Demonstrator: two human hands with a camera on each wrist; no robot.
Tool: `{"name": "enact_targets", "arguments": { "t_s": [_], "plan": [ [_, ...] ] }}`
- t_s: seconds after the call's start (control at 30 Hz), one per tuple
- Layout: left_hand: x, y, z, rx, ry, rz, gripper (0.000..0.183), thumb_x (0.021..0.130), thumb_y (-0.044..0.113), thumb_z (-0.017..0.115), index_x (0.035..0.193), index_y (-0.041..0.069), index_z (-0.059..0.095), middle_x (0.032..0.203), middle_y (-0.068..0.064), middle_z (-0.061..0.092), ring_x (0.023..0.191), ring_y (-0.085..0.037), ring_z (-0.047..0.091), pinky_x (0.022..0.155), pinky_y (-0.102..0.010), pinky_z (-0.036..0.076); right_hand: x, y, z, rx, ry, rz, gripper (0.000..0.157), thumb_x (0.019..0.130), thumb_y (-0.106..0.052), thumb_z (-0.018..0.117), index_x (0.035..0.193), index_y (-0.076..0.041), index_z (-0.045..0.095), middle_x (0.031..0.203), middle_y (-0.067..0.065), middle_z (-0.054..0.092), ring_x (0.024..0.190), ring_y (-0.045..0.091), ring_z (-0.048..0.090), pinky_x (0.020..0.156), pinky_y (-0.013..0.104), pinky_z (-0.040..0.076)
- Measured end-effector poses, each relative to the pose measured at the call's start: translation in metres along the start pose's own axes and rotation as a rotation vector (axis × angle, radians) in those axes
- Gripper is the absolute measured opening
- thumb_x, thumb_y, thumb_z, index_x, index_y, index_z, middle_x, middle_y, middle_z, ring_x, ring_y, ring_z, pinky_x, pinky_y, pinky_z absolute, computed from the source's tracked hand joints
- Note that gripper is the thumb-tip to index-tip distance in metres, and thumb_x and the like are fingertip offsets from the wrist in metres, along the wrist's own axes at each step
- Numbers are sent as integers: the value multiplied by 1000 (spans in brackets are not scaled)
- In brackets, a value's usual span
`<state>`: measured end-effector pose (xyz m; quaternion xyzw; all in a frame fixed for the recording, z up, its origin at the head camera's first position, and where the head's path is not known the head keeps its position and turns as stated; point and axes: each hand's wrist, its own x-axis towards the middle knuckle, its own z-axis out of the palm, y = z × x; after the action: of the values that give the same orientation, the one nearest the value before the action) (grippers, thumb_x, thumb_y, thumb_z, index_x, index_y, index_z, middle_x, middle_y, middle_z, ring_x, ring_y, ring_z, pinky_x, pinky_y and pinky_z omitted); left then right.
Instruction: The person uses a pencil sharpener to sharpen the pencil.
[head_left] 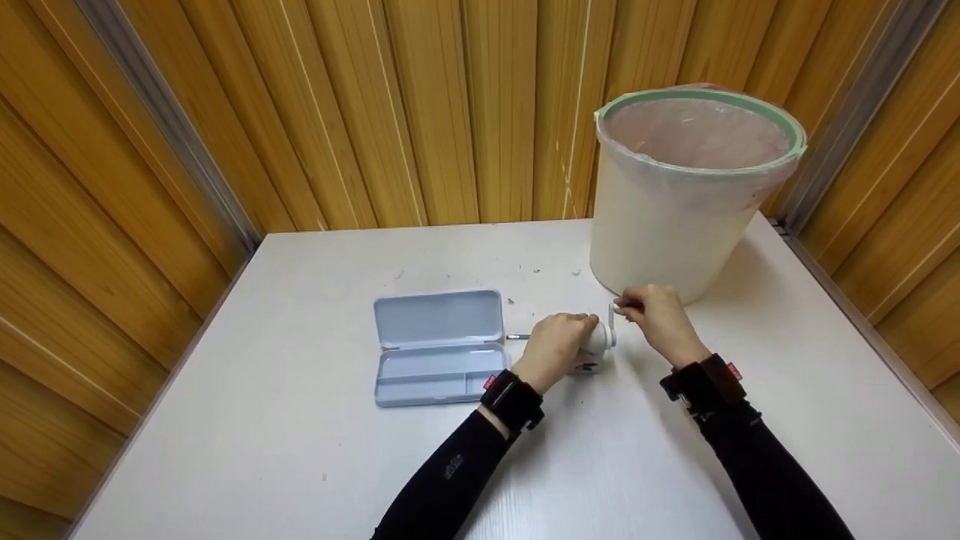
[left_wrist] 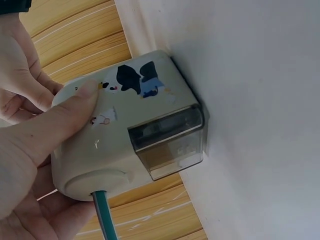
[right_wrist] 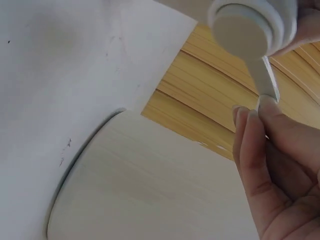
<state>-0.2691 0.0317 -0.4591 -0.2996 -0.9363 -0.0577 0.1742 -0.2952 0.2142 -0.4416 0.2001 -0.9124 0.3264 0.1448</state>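
A white pencil sharpener [left_wrist: 120, 115] with cartoon stickers and a clear shavings drawer [left_wrist: 172, 150] stands on the table. My left hand [head_left: 556, 346] grips its body, thumb pressed on the stickered side. A green pencil [left_wrist: 104, 215] sticks out of the sharpener's hole; in the head view its end shows left of my left hand. My right hand [head_left: 660, 319] pinches the end of the sharpener's crank handle [right_wrist: 262, 80], which joins the round hub [right_wrist: 242, 31]. In the head view, the left hand hides much of the sharpener.
Left of the sharpener lies an opened light-blue pencil case [head_left: 439, 319] with divided compartments. A tall cream bin [head_left: 660, 225] with a green rim and plastic liner stands close beyond my right hand. Small shavings [head_left: 576, 272] dot the white table [head_left: 300, 442].
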Motion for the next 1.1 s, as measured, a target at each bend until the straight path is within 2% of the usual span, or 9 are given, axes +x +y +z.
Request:
{"name": "enact_targets", "arguments": {
  "t_s": [0.13, 0.23, 0.53, 0.73, 0.9, 0.97, 1.1],
  "plan": [
    [0, 1, 1, -18, 7, 7, 35, 73, 29, 86, 99, 15, 69, 93, 5, 75, 81, -16, 73, 69, -28, 59, 3, 9, 12, -37, -16, 1, 4, 82, 4, 71, 80, 6, 69, 81, 21, 73, 76, 36, 70, 73, 47, 57],
    [-1, 0, 1, -27, 14, 12, 34, 73, 30, 86, 99, 15, 69, 93, 5, 75, 80, -16, 73, 68, -27, 59, 4, 13, 17, -48, -36, 4, 4, 81, 5, 71, 79, 6, 69, 80, 21, 73, 75, 37, 69, 72, 49, 57],
    [-4, -3, 2, -29, 23, 18, 33, 74, 29, 85, 100, 16, 69, 95, 6, 76, 82, -15, 73, 70, -26, 59, 8, 16, 23, -70, -144, 0, 6, 79, 7, 72, 75, 4, 69, 76, 18, 71, 73, 32, 66, 69, 44, 55],
    [-4, -3, 3, -23, 19, 17, 36, 76, 30, 84, 106, 16, 69, 101, 5, 76, 86, -15, 73, 72, -27, 60, 7, 18, 25, -72, -164, -1, 7, 77, 8, 73, 72, 4, 70, 73, 16, 70, 68, 29, 65, 66, 42, 55],
    [-5, -3, 3, -31, 9, 10, 39, 78, 29, 82, 111, 15, 67, 104, 3, 75, 89, -16, 73, 74, -28, 60, 6, 18, 28, -58, -218, 20, 15, 70, 14, 63, 64, 1, 67, 62, 9, 62, 58, 16, 50, 56, 28, 42],
    [-6, -3, 4, -26, 5, 6, 40, 78, 29, 82, 112, 14, 66, 105, 3, 74, 90, -16, 72, 75, -28, 59, 5, 18, 28, -54, -222, 30, 17, 68, 14, 59, 61, 0, 65, 59, 5, 57, 57, 14, 45, 56, 25, 37],
    [-6, -1, 4, -13, -3, -9, 43, 79, 31, 81, 116, 13, 66, 108, 2, 74, 93, -16, 72, 77, -27, 59, 4, 18, 29, -71, -223, 23, 17, 68, 14, 59, 60, -1, 64, 58, 1, 54, 57, 13, 44, 55, 25, 36]
  ]
}}
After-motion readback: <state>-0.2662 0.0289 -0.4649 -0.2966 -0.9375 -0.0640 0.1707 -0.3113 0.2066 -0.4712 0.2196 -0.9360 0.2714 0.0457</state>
